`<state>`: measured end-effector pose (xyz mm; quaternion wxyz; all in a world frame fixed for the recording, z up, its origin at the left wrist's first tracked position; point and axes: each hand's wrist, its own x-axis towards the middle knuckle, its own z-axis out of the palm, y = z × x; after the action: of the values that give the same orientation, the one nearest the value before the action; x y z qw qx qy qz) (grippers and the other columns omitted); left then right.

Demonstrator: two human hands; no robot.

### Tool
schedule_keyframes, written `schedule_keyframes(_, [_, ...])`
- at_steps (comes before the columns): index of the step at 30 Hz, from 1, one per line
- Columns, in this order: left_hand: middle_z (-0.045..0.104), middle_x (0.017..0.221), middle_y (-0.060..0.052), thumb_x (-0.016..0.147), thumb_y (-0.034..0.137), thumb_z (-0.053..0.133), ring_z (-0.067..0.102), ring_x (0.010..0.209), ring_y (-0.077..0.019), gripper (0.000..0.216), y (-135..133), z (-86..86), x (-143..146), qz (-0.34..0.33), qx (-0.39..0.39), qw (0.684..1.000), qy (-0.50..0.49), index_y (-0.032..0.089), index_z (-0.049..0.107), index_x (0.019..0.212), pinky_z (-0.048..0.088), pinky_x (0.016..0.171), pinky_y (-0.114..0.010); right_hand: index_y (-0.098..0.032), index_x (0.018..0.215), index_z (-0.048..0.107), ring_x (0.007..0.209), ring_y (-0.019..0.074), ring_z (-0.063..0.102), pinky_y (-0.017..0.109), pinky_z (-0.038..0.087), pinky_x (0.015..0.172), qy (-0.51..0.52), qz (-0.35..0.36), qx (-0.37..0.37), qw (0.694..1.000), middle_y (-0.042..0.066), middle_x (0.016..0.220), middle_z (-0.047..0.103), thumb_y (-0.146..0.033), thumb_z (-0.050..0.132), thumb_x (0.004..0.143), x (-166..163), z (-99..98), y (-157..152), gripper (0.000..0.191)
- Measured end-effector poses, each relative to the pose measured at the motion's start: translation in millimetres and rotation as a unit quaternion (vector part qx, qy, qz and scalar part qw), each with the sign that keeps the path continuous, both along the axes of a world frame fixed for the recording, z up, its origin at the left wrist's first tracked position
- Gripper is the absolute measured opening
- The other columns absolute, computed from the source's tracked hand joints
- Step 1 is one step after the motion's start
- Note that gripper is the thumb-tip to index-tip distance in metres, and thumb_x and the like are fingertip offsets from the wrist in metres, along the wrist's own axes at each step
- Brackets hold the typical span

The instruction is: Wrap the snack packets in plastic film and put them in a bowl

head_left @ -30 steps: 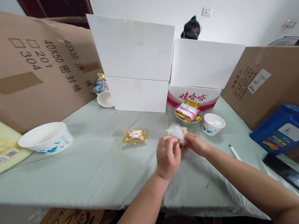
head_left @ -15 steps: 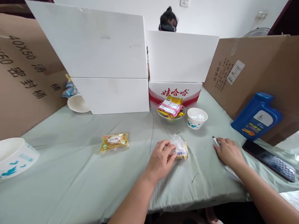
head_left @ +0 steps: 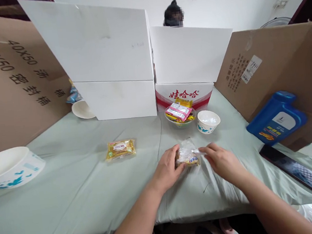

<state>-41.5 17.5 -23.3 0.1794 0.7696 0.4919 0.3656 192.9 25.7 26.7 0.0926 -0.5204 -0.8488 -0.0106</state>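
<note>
A small snack in a clear crinkled wrapper (head_left: 187,154) lies on the pale green tablecloth (head_left: 96,186). My left hand (head_left: 167,169) grips its left side and presses it to the cloth. My right hand (head_left: 223,163) comes in from the right, fingertips pinching a thin white object at the wrapper's right edge. A second snack in a yellow wrapper (head_left: 120,149) lies flat to the left, apart from both hands.
Behind the hands stand a glass bowl of sachets (head_left: 180,113) and a small paper cup (head_left: 208,121). A large paper bowl (head_left: 11,171) sits far left. A blue jug (head_left: 277,117) and a dark phone (head_left: 291,167) lie right. White and cardboard boxes wall the table; a person sits behind.
My right hand left the wrapper, reached right to a thin white object on the cloth, then came back with it to the wrapper. My left hand kept the snack down.
</note>
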Motion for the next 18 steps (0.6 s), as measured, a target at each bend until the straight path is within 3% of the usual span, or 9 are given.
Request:
schedule_keyframes(3, [0.056,0.129,-0.013,0.085,0.029,0.063,0.055,0.120,-0.0272,0.050,0,0.1,1,0.004,0.011,1.000,0.006,0.021,0.045,0.131,0.048,0.100,-0.046,-0.026,0.116,0.063,0.082,0.0216,0.065,0.029,0.045,0.062,-0.037,-0.118,-0.004,0.992,0.008,0.102,0.064,-0.017,0.046,0.092,33,-10.4,10,0.030])
schedule_keyframes(6, [0.056,0.131,-0.012,0.085,0.025,0.062,0.055,0.120,-0.0270,0.036,0,0.6,2,-0.006,0.050,0.999,0.020,0.021,0.054,0.120,0.048,0.100,-0.046,-0.022,0.104,0.067,0.089,0.0265,0.063,0.035,0.048,0.073,-0.047,-0.158,0.006,0.986,0.010,0.094,0.065,-0.016,0.049,0.090,50,-24.5,17,0.023])
schedule_keyframes(8, [0.057,0.130,-0.012,0.085,0.021,0.060,0.054,0.121,-0.0276,0.030,-1,3.1,3,-0.028,0.083,0.996,0.029,0.021,0.058,0.115,0.048,0.100,-0.047,-0.019,0.107,0.065,0.102,0.0308,0.059,0.044,0.048,0.085,0.019,-0.131,0.060,0.989,0.014,0.104,0.064,-0.021,0.050,0.091,48,-31.3,16,0.022])
schedule_keyframes(11, [0.064,0.121,-0.010,0.086,0.011,0.056,0.054,0.122,-0.0270,0.023,-3,9.9,7,-0.080,0.119,0.989,0.030,0.021,0.062,0.106,0.048,0.099,-0.046,-0.018,0.132,0.048,0.123,0.0296,0.048,0.048,0.043,0.099,0.205,-0.045,0.123,0.970,0.017,0.132,0.051,-0.032,0.043,0.096,33,-33.7,8,0.039])
schedule_keyframes(14, [0.068,0.110,-0.007,0.085,0.006,0.052,0.057,0.117,-0.0246,0.021,-7,16.5,12,-0.117,0.137,0.984,0.012,0.021,0.064,0.095,0.049,0.096,-0.043,-0.023,0.146,0.027,0.133,0.0266,0.039,0.043,0.046,0.099,0.294,0.070,0.047,0.952,0.016,0.147,0.034,-0.041,0.049,0.094,21,-30.5,-1,0.059])
schedule_keyframes(16, [0.069,0.102,-0.007,0.086,0.006,0.051,0.060,0.109,-0.0229,0.021,-8,18.5,13,-0.119,0.147,0.982,-0.009,0.020,0.063,0.094,0.050,0.094,-0.041,-0.024,0.143,0.035,0.130,0.0271,0.045,0.041,0.048,0.096,0.278,0.139,-0.029,0.950,0.016,0.147,0.037,-0.044,0.059,0.088,19,-28.9,-4,0.064])
schedule_keyframes(18, [0.068,0.095,-0.006,0.087,0.008,0.051,0.062,0.100,-0.0209,0.018,-9,18.4,12,-0.092,0.151,0.984,-0.037,0.020,0.062,0.094,0.051,0.089,-0.038,-0.023,0.126,0.053,0.113,0.0240,0.058,0.037,0.050,0.090,0.272,0.158,-0.078,0.946,0.013,0.127,0.056,-0.038,0.056,0.089,20,-29.1,-3,0.039])
